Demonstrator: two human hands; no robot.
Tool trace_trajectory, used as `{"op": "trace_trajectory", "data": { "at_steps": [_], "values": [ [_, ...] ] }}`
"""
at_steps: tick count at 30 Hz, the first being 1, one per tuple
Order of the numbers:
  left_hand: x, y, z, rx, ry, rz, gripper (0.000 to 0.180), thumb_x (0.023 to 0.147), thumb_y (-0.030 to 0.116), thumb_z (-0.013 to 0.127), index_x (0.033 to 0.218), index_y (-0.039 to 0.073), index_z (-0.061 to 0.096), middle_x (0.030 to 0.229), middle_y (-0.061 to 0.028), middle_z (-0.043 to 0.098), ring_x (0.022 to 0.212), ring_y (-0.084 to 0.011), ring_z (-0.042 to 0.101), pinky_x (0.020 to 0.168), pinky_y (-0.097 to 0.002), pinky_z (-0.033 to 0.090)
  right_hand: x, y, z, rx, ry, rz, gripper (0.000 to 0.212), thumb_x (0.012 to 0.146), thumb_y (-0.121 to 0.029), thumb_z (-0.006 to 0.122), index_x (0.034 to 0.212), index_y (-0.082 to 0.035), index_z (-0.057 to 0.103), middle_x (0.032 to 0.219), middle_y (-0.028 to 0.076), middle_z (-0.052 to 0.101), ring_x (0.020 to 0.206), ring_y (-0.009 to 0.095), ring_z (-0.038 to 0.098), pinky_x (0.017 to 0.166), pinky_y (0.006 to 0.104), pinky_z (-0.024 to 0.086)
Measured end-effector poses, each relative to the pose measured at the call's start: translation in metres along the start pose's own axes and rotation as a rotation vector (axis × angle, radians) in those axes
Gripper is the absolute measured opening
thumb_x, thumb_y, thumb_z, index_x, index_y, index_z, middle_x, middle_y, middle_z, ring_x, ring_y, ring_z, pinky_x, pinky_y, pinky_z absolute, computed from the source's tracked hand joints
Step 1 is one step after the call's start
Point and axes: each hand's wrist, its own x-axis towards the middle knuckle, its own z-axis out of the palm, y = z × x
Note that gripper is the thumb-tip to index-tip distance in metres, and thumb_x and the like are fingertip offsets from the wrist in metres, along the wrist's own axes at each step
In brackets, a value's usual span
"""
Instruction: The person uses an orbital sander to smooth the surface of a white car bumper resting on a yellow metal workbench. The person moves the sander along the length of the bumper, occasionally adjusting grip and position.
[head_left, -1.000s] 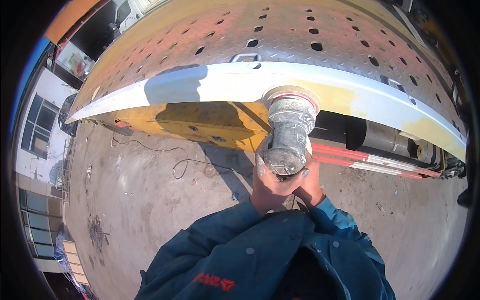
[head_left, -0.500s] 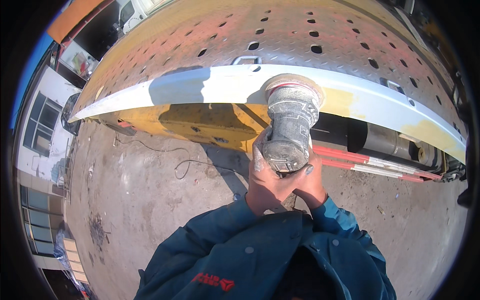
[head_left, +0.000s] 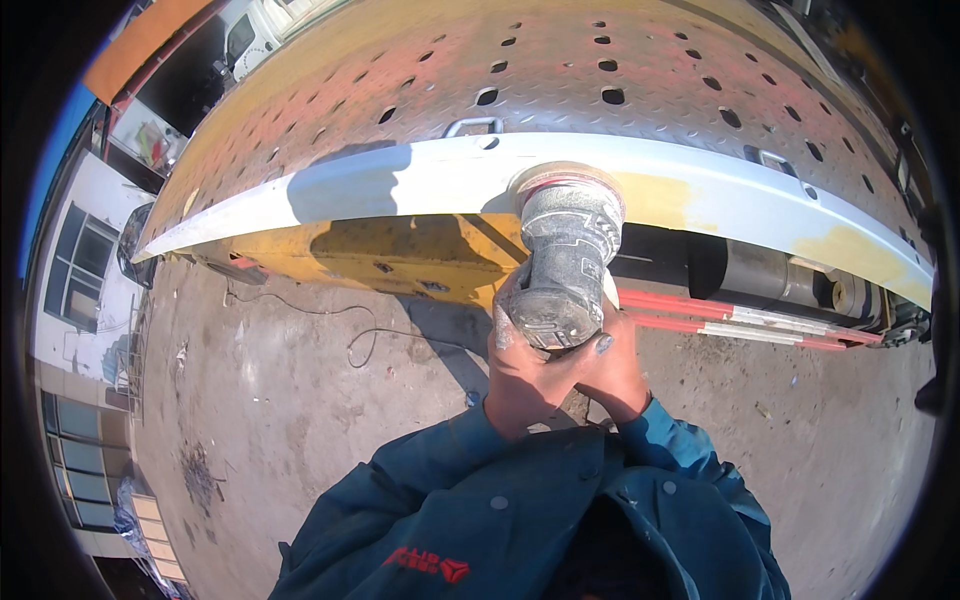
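Sander (head_left: 560,262) looks heavy, rigid, dusty-slick; we clamp left hand (head_left: 520,375) and right hand (head_left: 612,368) round its rear body, pad on the grey rail (head_left: 400,185).

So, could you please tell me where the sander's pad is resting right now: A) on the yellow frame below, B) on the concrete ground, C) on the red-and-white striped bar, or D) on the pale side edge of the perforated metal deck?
D: both hands hold the sander, with its pad against the pale edge strip.
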Motion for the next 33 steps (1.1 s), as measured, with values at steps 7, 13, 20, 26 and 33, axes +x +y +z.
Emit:
{"op": "trace_trajectory", "data": {
  "at_steps": [7, 13, 20, 26, 33],
  "values": [
    [0.004, 0.005, 0.008, 0.014, -0.052, 0.040, 0.103, 0.088, 0.010, 0.094, 0.166, -0.009, 0.030, 0.152, -0.0240, 0.059, 0.140, -0.0286, 0.061, 0.120, -0.0466, 0.050, 0.000, 0.000, -0.009, 0.058, 0.033, 0.001, 0.065, 0.084, -0.027, 0.093, 0.140, -0.002, 0.072, 0.126, 0.025, 0.081, 0.117, 0.046, 0.079, 0.099, 0.0471, 0.063],
    [-0.005, -0.007, 0.019, 0.102, -0.029, 0.013, 0.100, 0.087, 0.012, 0.096, 0.164, -0.009, 0.035, 0.150, -0.0250, 0.061, 0.138, -0.0302, 0.064, 0.118, -0.0468, 0.051, -0.015, 0.026, -0.010, 0.101, 0.020, 0.048, 0.066, 0.084, -0.026, 0.093, 0.142, -0.002, 0.071, 0.125, 0.026, 0.081, 0.116, 0.047, 0.079, 0.098, 0.0476, 0.063],
    [0.001, 0.006, 0.033, 0.171, -0.048, 0.045, 0.111, 0.085, 0.024, 0.100, 0.167, -0.009, 0.032, 0.152, -0.0298, 0.062, 0.139, -0.0353, 0.068, 0.117, -0.0482, 0.055, -0.009, 0.028, -0.029, 0.064, 0.029, -0.053, 0.066, 0.083, -0.028, 0.092, 0.140, -0.001, 0.071, 0.119, 0.026, 0.082, 0.112, 0.048, 0.080, 0.094, 0.0458, 0.064],
    [-0.009, -0.007, 0.039, 0.166, -0.033, 0.010, 0.111, 0.086, 0.025, 0.100, 0.167, -0.009, 0.032, 0.150, -0.0305, 0.063, 0.139, -0.0357, 0.069, 0.116, -0.0480, 0.055, -0.026, 0.045, -0.024, 0.074, 0.036, 0.026, 0.062, 0.082, -0.026, 0.091, 0.136, 0.000, 0.073, 0.120, 0.026, 0.081, 0.111, 0.049, 0.079, 0.092, 0.0469, 0.064],
    [0.001, 0.017, 0.042, 0.186, -0.016, 0.023, 0.110, 0.086, 0.023, 0.100, 0.167, -0.009, 0.033, 0.149, -0.0290, 0.065, 0.139, -0.0339, 0.069, 0.117, -0.0465, 0.055, -0.007, 0.017, -0.042, 0.006, 0.009, -0.103, 0.060, 0.085, -0.025, 0.091, 0.136, 0.000, 0.073, 0.119, 0.026, 0.082, 0.111, 0.048, 0.080, 0.093, 0.0472, 0.064]
  ]
}}
